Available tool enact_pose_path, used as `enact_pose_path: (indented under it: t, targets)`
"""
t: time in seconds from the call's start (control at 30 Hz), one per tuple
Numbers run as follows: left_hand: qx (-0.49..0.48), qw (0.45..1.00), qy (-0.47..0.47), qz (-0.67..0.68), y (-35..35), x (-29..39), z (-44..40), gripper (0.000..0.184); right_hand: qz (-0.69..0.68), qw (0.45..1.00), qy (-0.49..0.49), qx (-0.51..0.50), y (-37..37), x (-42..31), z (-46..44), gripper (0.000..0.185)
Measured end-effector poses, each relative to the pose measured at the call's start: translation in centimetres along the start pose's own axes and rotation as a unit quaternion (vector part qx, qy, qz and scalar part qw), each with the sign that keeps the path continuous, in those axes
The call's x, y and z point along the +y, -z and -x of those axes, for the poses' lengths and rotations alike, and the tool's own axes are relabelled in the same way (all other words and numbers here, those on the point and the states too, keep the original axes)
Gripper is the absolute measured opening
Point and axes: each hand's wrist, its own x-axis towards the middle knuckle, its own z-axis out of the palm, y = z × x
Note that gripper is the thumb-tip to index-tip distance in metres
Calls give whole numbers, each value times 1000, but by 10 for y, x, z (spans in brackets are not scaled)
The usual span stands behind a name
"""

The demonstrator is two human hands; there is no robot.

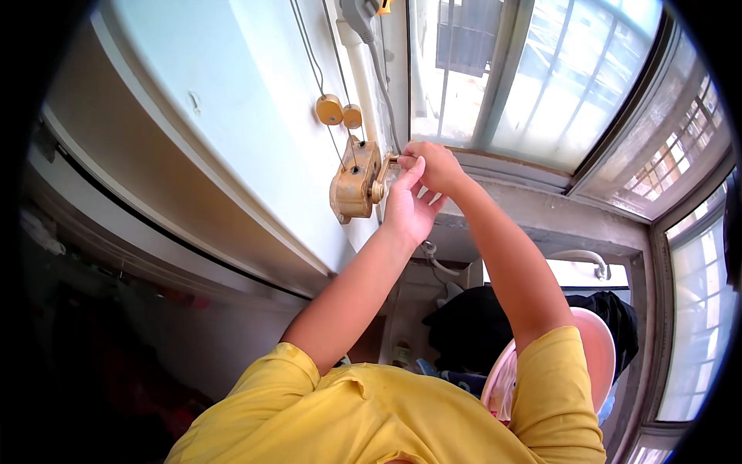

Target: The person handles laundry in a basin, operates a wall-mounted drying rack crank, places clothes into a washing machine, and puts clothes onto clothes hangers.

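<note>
A gold-coloured crank box (355, 182) is fixed to the white wall, with thin cables running up from it past two round gold pulleys (329, 110). My right hand (434, 165) is closed around the end of the crank handle (382, 179), at the box's right side. Just below it, my left hand (413, 203) is turned palm up with its fingers apart, close against the right hand. The left thumb points up near the handle. Whether the left hand touches the handle is hard to make out.
Barred windows (556, 77) fill the right side above a sill. A grey plug and cable (360, 17) hang beside a pipe. Lower right, a pink basin (599, 348) stands by dark cloth (471, 329) and a white appliance (591, 274). A door frame runs along the left.
</note>
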Motion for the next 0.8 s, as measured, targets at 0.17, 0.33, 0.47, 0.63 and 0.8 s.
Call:
enact_pose_path:
  t: [0.17,0.33,0.47,0.63,0.8]
  targets:
    - [-51,997,-22,-49,-22,14,5,45,21,999,9,25,28,-23,-3,25]
    - [-126,985,-66,-93,-39,21,26,52,41,998,-4,49,46,-49,3,27]
    - [-147,981,-73,-100,-53,33,53,52,22,998,-20,51,65,-83,19,27]
    - [-155,977,-57,-134,-56,45,99,52,15,999,2,32,76,-121,48,25]
    - [-199,973,10,-118,-45,51,137,50,22,998,43,-49,74,-140,87,26]
